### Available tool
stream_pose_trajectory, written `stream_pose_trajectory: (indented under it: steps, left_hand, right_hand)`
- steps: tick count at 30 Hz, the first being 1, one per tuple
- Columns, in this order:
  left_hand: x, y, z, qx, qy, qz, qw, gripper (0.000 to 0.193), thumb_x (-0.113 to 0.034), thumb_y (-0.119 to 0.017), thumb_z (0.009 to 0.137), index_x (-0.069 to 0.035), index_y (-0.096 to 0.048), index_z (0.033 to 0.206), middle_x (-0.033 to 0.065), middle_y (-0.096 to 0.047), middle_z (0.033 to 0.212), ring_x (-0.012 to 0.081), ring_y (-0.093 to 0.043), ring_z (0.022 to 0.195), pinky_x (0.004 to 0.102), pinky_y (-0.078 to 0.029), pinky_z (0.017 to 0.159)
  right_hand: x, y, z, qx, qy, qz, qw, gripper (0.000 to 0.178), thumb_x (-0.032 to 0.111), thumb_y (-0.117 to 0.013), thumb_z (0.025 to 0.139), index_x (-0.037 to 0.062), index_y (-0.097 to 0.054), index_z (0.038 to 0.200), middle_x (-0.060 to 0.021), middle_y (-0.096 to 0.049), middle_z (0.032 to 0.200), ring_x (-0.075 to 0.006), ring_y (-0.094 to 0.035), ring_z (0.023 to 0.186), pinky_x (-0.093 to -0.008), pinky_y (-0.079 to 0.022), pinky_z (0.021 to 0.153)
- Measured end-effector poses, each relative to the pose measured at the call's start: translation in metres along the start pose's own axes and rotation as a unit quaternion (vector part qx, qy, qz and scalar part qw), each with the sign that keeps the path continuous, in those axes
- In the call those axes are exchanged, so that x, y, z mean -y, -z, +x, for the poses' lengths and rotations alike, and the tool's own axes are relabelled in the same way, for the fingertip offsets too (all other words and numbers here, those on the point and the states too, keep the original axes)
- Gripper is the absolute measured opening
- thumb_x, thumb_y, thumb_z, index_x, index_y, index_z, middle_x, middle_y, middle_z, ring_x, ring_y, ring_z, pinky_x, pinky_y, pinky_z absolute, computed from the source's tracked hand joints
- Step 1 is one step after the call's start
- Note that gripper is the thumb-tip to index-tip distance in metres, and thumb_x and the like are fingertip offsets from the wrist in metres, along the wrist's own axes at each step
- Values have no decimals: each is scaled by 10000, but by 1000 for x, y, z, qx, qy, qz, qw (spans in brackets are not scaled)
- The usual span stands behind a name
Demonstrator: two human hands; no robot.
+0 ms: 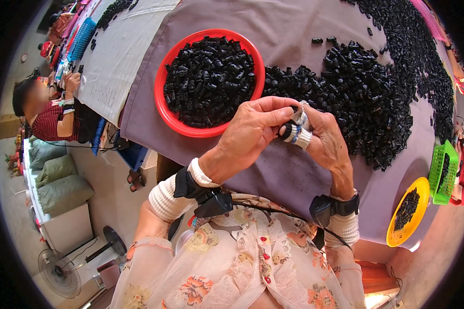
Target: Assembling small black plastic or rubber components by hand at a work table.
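My left hand (247,136) and my right hand (326,138) meet above the cloth-covered table, just right of a red basin (161,95). Thumb and forefinger of the left hand pinch a small black plastic piece (295,108). White wraps (300,136) cover fingers of the right hand, which are bent closed against the same piece; part of their grip is hidden. Small black plastic pieces (209,80) heap up inside the basin. A large loose pile of similar pieces (363,103) lies on the cloth just beyond my right hand.
A yellow dish (424,193) and a green basket (438,180), both with black bits, stand at the right edge. Far left, a person in a striped top (51,121) sits at the table. A standing fan (59,273) and stuffed sacks (64,193) are at lower left.
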State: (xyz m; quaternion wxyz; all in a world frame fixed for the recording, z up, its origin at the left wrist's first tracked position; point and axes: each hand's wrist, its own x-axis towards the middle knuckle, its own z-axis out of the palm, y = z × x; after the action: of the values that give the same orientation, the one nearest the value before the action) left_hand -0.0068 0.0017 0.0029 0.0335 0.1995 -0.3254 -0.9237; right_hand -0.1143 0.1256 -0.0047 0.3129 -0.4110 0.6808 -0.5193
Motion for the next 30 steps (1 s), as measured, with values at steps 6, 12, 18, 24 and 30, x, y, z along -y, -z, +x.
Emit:
stream_pose_trajectory:
  steps: [6,12,18,24,30]
  left_hand:
    - [-1,-4,0,12,10,-44,999,220,-88,-527,862,18,-550,1054,78,-606,927,123,-589,803,244,-481,702]
    - [0,-11,-3,-18,18,-47,999,186,-84,-536,857,20,-564,1010,53,-596,869,102,-551,731,232,-470,635]
    - [1,-11,-3,-21,13,-47,999,185,-86,-538,857,18,-558,1009,53,-594,874,101,-549,722,230,-463,610]
    - [0,-10,-4,-20,9,-42,999,185,-84,-539,856,17,-559,1010,61,-600,886,103,-554,730,229,-458,602]
    - [1,-5,-3,2,9,-33,999,202,-65,-511,864,14,-531,1049,84,-606,959,137,-592,833,272,-491,729]
  right_hand:
    - [-1,2,-2,-29,-3,46,999,323,268,-730,679,28,-558,808,12,-481,581,-61,-398,521,-228,-343,471]
    - [8,16,0,8,-70,48,996,384,211,-814,586,64,-577,850,72,-521,710,-17,-430,616,-178,-346,532]
    - [1,11,2,1,-26,32,999,457,344,-790,569,19,-531,759,7,-482,577,-63,-401,542,-241,-347,475]
    - [4,12,2,33,-65,2,997,354,171,-800,586,43,-569,822,62,-505,663,-26,-426,596,-188,-355,519]
    - [2,8,1,3,-25,-5,1000,466,373,-771,590,12,-530,760,-26,-493,567,-93,-416,519,-256,-355,469]
